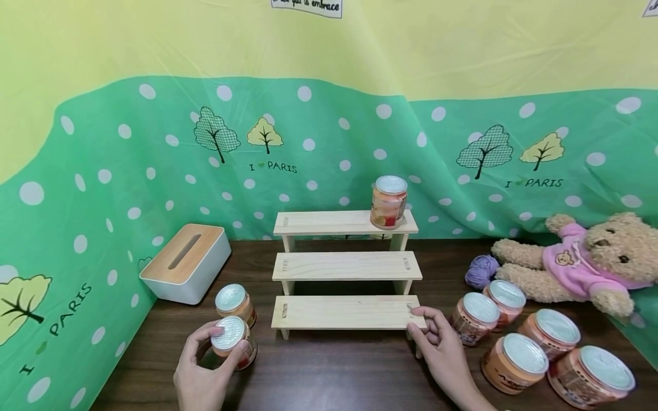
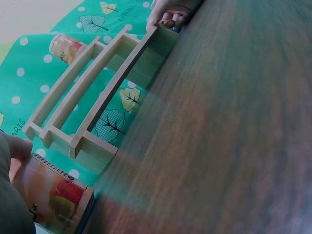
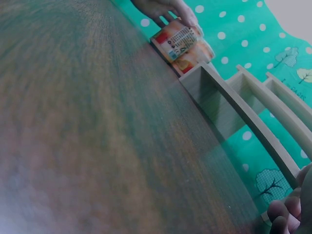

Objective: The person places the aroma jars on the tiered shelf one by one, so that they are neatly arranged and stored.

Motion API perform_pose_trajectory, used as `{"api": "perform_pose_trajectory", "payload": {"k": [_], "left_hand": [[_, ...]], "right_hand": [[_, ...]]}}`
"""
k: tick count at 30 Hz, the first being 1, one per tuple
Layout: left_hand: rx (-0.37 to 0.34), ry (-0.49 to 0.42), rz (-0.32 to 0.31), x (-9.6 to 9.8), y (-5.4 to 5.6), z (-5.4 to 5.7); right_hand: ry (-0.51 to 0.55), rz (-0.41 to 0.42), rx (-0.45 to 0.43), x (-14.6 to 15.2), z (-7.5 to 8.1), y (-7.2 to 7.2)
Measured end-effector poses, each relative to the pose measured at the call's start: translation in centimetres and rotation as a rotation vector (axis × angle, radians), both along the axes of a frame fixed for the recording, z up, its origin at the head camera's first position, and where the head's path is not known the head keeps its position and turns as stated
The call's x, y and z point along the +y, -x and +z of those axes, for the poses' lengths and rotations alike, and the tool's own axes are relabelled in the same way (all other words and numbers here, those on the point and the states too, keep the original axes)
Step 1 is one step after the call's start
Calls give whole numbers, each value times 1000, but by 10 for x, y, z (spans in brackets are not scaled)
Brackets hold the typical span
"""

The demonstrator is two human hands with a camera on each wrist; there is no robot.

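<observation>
My left hand [image 1: 204, 365] grips a jar [image 1: 229, 333] with a pale silvery lid, thumb and fingers on opposite sides; it appears to stand on the table. Just behind it, a similar jar [image 1: 224, 297] is partly hidden. A three-step wooden display shelf [image 1: 345, 312] stands in the middle. At the right end of its lowest step, my right hand [image 1: 437, 348] pinches the board between thumb and fingers. One more jar [image 1: 389, 204] sits upright on the right part of the top step. In the right wrist view, the right fingers [image 3: 285, 212] show beside the shelf's end.
Several similar jars [image 1: 516, 362] stand on the right of the dark wooden table [image 1: 329, 371]. Behind them are a purple yarn ball [image 1: 481, 270] and a teddy bear [image 1: 586, 260] in pink. A tissue box [image 1: 187, 262] lies back left. Patterned cloth [image 1: 329, 131] hangs behind.
</observation>
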State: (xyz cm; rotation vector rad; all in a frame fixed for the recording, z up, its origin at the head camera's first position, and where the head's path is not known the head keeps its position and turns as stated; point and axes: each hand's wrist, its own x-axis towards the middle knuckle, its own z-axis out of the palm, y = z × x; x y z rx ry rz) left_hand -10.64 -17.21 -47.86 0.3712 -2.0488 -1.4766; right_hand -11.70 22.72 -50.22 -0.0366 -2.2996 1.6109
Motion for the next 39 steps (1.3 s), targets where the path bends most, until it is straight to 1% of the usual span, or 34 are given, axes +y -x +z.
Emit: {"api": "perform_pose_trajectory", "payload": {"k": [8,12,16,20,28,36,39], "left_hand": [[39,59,11,-1,-1,-2],[35,90,29,-2,-1,-2],[27,102,46,-2,-2,-1],[42,112,45,-1,-2,1],[93,163,36,3,-5,10],[119,173,7,11,-13,22],[145,180,-21,15,-14,28]], "right_hand": [[1,-4,-4,0,-1,0],[5,-3,-7,0,-1,0],[2,-5,-10,0,-1,0],[0,-5,-7,0,-1,0],[0,-6,4,0,-1,0],[0,0,10,0,-2,0],[3,0,11,0,-2,0]]}}
